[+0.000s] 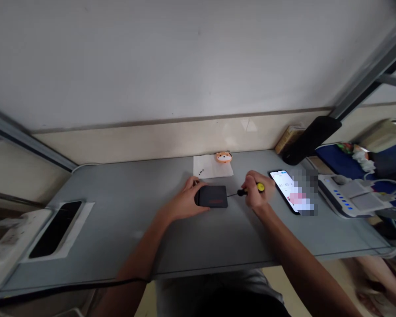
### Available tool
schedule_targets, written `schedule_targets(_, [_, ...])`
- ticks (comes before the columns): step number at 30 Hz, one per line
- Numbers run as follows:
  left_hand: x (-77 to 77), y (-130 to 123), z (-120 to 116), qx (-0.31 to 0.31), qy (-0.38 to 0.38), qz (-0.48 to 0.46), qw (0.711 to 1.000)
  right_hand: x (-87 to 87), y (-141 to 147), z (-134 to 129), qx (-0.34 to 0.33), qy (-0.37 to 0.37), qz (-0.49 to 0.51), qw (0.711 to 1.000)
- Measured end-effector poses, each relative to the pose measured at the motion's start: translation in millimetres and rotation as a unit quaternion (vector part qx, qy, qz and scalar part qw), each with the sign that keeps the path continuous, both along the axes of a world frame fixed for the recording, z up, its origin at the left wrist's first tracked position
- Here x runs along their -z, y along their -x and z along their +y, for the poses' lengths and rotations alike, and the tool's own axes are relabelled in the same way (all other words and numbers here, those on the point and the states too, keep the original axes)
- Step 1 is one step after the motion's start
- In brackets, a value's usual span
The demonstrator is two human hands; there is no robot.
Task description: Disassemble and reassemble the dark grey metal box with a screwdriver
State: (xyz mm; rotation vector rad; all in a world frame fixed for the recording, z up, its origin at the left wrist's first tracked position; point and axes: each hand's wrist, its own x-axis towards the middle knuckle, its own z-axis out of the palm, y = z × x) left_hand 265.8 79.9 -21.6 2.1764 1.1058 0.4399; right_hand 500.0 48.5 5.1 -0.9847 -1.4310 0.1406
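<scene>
A flat black box-like device [213, 196] rests on the grey table. My left hand [189, 199] is closed around its left end, thumb and fingers on opposite edges. My right hand [255, 189] grips a screwdriver [260, 187] with a yellow and black handle. Its thin shaft points left, and the tip meets or nearly meets the device's right edge; exact contact is too small to tell. Just behind the device lies a white paper sheet [206, 166], with several tiny dark pieces [201, 171] on it, possibly screws. An orange animal-faced case [224, 157] sits at the sheet's back right.
A lit phone [288, 189] lies right of my right hand, beside a white power strip [345, 196] with plugs and cables. A black cylinder [312, 140] leans at the back right. At the left, a dark phone [56, 229] lies on white paper. A wall closes the back.
</scene>
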Motion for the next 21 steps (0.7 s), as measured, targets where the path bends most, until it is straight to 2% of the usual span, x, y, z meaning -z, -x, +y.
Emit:
schedule_targets(2, [3.6,-5,-1,-0.006,-0.018,0.019,1.0,3.4,1,2,0.047,-0.039,0.046,0.997])
schedule_targets(4, [8.6,-10,-1,-0.011,-0.037,0.039,0.998,6.7,6,3,0.052,-0.051,0.065,0.995])
schedule_targets(8, [19.3,-12,0,-0.005,-0.073,0.061,0.995,12.8,23,2,-0.038,-0.013,-0.023,0.999])
schedule_targets(11, [22.5,-8,3,0.01,-0.075,0.068,0.995,16.0,30,1,-0.068,0.012,-0.05,0.996])
schedule_targets(15, [21.1,-2,5,0.017,-0.072,0.061,0.995,15.7,24,5,-0.042,0.058,-0.039,0.997])
schedule_targets(21, [18.5,3,6,0.012,-0.078,0.048,0.996,8.2,6,11,0.029,0.074,0.009,0.997])
